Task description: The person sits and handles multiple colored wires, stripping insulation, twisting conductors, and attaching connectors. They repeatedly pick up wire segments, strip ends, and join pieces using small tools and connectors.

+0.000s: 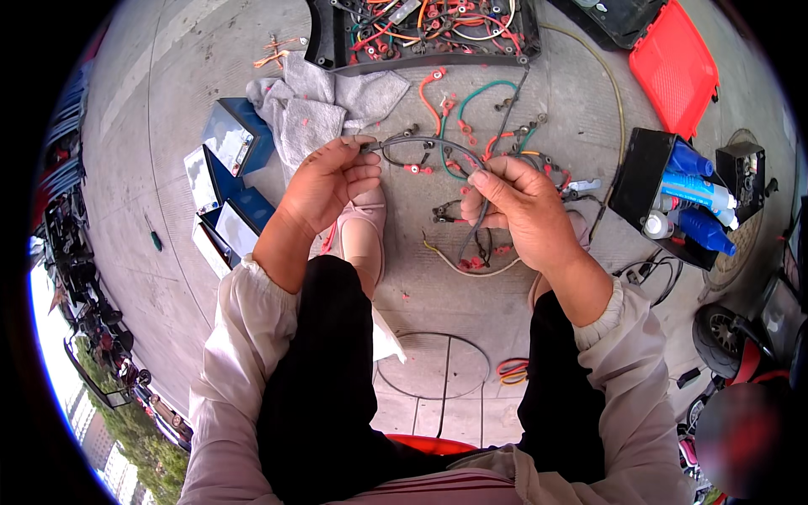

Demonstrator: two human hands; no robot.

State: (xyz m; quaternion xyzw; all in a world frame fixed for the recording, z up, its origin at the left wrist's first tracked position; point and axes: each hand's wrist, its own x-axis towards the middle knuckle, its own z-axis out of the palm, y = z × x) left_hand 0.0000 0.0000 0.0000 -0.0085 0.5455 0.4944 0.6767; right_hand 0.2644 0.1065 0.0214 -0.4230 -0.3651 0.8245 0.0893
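A thin dark grey cable [429, 140] arches between my hands above the concrete ground. My left hand [332, 185] pinches it close to one end, where a black fitting pokes out at the fingertips. Between thumb and fingers of my right hand [526, 206], the same cable is gripped further along, and its free part hangs down below the palm. Short wires with terminals lie on the ground beneath, among them a green wire [488, 87] and an orange-red wire [427, 99]. The far end of the held cable is hard to separate from those wires.
A black tray [421, 61] full of wires stands ahead, a grey cloth [303, 109] beside it. Blue boxes [240, 139] are at left with a screwdriver [155, 240]. At right stand a red lid [677, 71] and a black bin [635, 181] of bottles. Scissors [512, 371] lie near my feet.
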